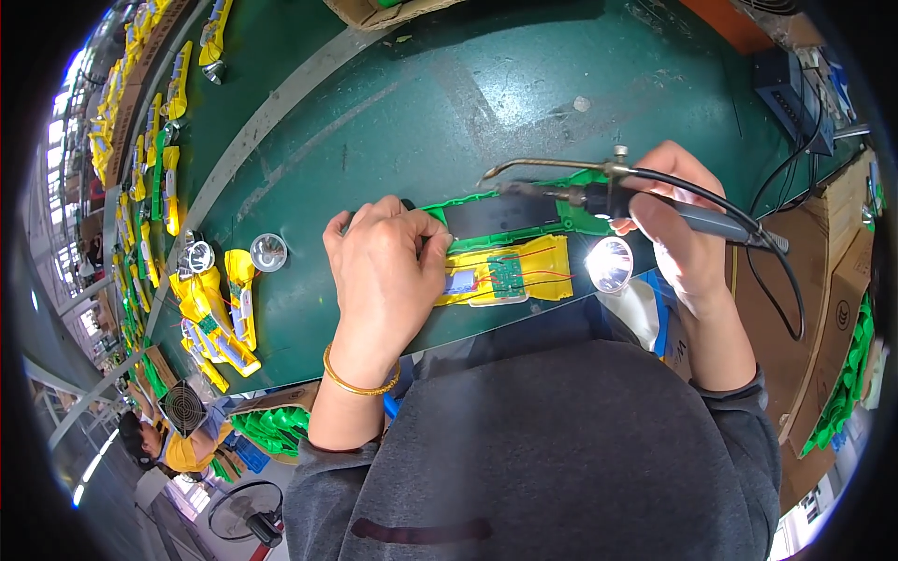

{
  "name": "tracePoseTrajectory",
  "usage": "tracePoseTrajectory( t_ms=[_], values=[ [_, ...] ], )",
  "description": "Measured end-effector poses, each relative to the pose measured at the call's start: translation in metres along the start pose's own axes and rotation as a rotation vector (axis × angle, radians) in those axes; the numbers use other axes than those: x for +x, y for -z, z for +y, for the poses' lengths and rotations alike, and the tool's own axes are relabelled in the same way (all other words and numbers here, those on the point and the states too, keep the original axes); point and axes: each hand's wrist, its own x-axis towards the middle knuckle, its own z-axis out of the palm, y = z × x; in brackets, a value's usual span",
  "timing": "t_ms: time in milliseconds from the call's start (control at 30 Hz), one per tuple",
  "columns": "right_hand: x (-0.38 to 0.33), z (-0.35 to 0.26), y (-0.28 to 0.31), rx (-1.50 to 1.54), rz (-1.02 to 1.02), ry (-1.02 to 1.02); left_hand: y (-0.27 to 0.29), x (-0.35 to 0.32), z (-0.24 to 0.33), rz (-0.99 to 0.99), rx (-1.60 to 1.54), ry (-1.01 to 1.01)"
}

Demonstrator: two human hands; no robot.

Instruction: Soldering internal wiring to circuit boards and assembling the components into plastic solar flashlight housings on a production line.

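My right hand (687, 234) grips a soldering iron (692, 217) with a curved metal solder-feed tube (538, 164) clamped on it. The iron's tip points left above a long green plastic casing half (575, 220) with a dark strip (500, 217) inside. Along its near side lies a yellow casing half (547, 266) holding a small green circuit board (506, 273) with thin red and black wires. My left hand (383, 271) is closed around the casings' left end, covering it. A shiny reflector cup (610, 265) sits at the yellow casing's right end.
On the green bench (374, 122), a clear round lens (268, 252) and several yellow casings (201, 304) lie at left. More casings (150, 178) line the far left. A blue box (793, 98) with cables stands at the far right. Cardboard boxes (832, 309) hold green parts. Someone in yellow (187, 452) is at lower left.
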Motion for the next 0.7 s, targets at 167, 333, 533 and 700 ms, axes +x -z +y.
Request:
tracePoseTrajectory(
  t_ms=[167,333,533,700],
  values=[
    [-0.011,0.007,0.008,0.178,0.119,0.052,0.002,0.004,0.013,-0.011,0.088,0.014],
    [-0.013,0.017,-0.002,0.227,0.136,0.064,0.000,-0.001,0.011,0.041,0.167,-0.033],
    [-0.013,0.019,-0.002,0.264,0.149,0.074,-0.001,-0.007,0.013,0.050,0.145,-0.091],
    [-0.013,0.020,0.000,0.274,0.148,0.084,0.006,-0.009,0.009,0.021,0.081,-0.105]
  ],
)
